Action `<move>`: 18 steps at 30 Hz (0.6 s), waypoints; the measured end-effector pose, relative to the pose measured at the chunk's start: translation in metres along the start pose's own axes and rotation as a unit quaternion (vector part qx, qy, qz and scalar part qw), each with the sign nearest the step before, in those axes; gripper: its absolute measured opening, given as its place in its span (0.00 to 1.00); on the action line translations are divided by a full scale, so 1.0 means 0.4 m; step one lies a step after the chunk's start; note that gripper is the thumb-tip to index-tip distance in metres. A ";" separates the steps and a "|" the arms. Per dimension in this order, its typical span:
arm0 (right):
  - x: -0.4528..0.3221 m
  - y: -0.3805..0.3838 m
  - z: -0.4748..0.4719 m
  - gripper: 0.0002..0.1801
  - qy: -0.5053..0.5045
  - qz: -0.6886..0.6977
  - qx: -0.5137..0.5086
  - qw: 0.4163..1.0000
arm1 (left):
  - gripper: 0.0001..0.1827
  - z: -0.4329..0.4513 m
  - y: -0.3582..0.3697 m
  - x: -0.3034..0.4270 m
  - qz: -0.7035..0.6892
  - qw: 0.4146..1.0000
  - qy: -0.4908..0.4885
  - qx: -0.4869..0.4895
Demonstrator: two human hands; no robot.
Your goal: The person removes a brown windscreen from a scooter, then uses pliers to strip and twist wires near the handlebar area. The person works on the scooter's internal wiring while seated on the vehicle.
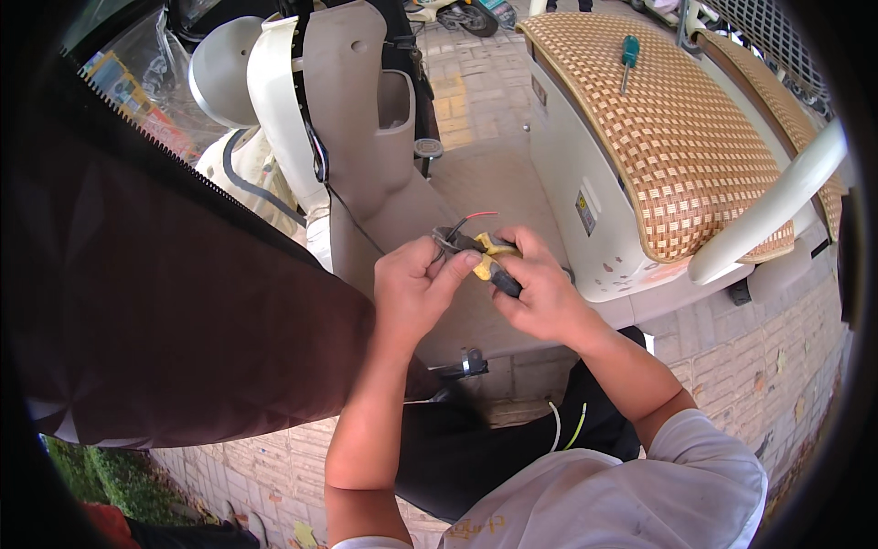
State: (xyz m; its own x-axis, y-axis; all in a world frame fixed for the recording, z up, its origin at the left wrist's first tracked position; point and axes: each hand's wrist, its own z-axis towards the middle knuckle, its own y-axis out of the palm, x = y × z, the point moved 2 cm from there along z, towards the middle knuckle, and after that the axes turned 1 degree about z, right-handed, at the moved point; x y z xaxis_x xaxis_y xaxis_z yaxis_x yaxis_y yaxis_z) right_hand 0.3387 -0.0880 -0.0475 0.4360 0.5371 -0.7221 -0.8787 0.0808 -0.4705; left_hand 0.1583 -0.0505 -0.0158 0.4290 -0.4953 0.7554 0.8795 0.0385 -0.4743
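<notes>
My right hand (538,291) is closed on the yellow and black handles of a pair of pliers (499,264). At the tool's metal jaws, my left hand (415,281) pinches a dark electrical cable (354,221). A red wire (482,214) and a dark one stick out beyond the jaws. The cable runs back to a gap in the cream and grey front panel (343,82) of an electric scooter. Whether the jaws touch the wire cannot be told. A screwdriver with a green handle (630,51) lies on the woven seat cover (686,137).
The scooter's footboard (494,185) is beneath my hands. A dark quilted cover (185,288) with a zip fills the left side. A white curved bar (768,202) rises by the seat at right. Another person's shoes (257,528) show at lower left.
</notes>
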 end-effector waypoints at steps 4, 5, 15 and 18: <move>0.008 0.017 -0.018 0.17 0.009 -0.027 0.021 0.999 | 0.27 -0.012 0.011 -0.013 -0.014 1.000 0.003 0.020; 0.010 0.025 -0.023 0.18 0.001 -0.028 0.029 0.999 | 0.27 -0.016 0.014 -0.013 -0.015 0.999 0.011 0.026; 0.018 -0.040 0.009 0.19 0.174 0.145 0.267 0.937 | 0.30 -0.041 0.003 -0.037 0.081 0.989 -0.029 0.121; 0.039 -0.119 0.038 0.20 0.161 0.178 0.253 0.937 | 0.18 -0.056 -0.018 -0.032 0.004 0.993 -0.053 0.106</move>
State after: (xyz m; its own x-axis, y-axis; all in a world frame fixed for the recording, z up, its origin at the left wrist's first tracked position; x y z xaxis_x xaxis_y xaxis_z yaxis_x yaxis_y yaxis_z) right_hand 0.3844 -0.0706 -0.0285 0.0625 0.3305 -0.9417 -0.9239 0.3759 0.0707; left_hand 0.1418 -0.0638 -0.0321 0.4452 -0.4000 0.8011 0.8949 0.2287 -0.3832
